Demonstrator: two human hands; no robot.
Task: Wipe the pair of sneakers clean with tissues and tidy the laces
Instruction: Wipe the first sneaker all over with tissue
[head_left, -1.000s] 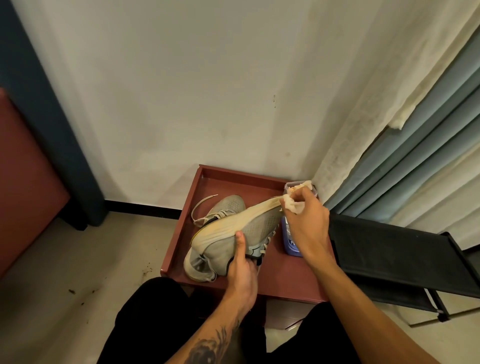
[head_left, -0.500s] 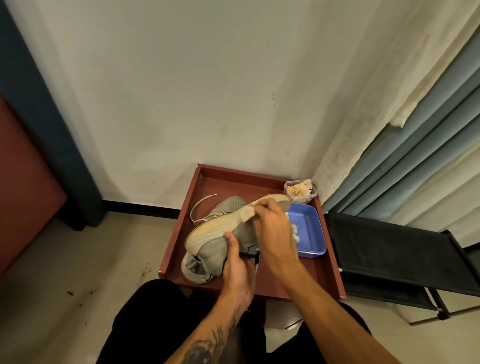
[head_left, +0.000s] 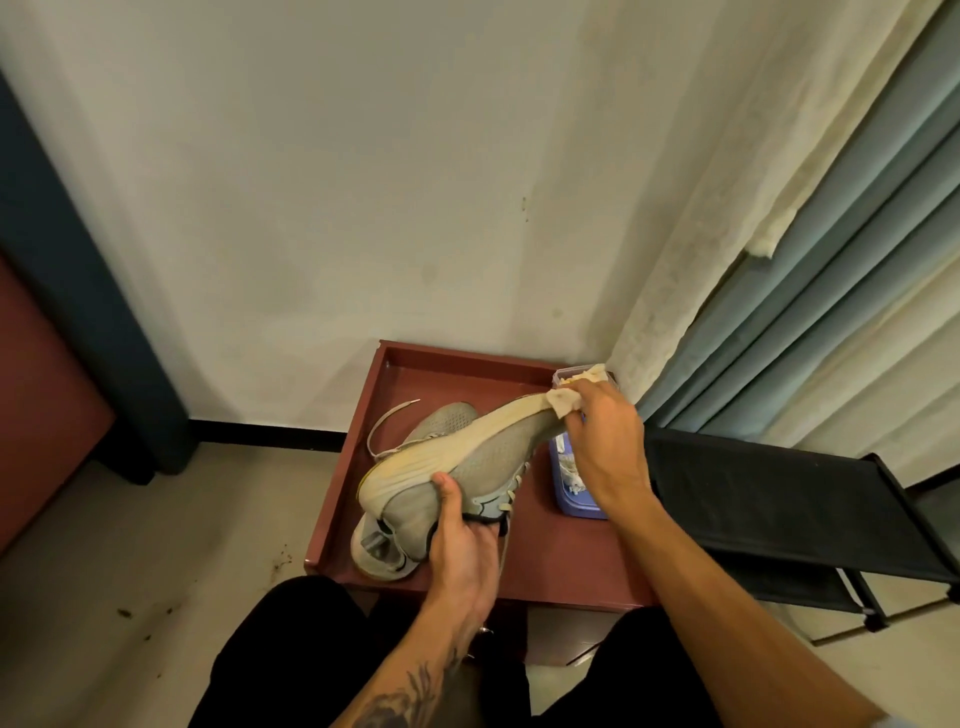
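One sneaker (head_left: 483, 462) is raised and tilted between the hands: the left hand (head_left: 462, 540) grips its heel end, the right hand (head_left: 608, 441) pinches a tissue (head_left: 563, 402) against its toe. The second sneaker (head_left: 449, 418) lies beneath, on the red surface (head_left: 561, 561). Hard rubbing could twist the shoe from that single grip or shred the tissue, I judge. Under the right hand a blue tray (head_left: 582, 512) holds crumpled tissues (head_left: 569, 470); beyond it a clear tub (head_left: 561, 373) holds more.

Grey sneaker (head_left: 488, 462), cream sole; reddish-brown tray (head_left: 441, 369).
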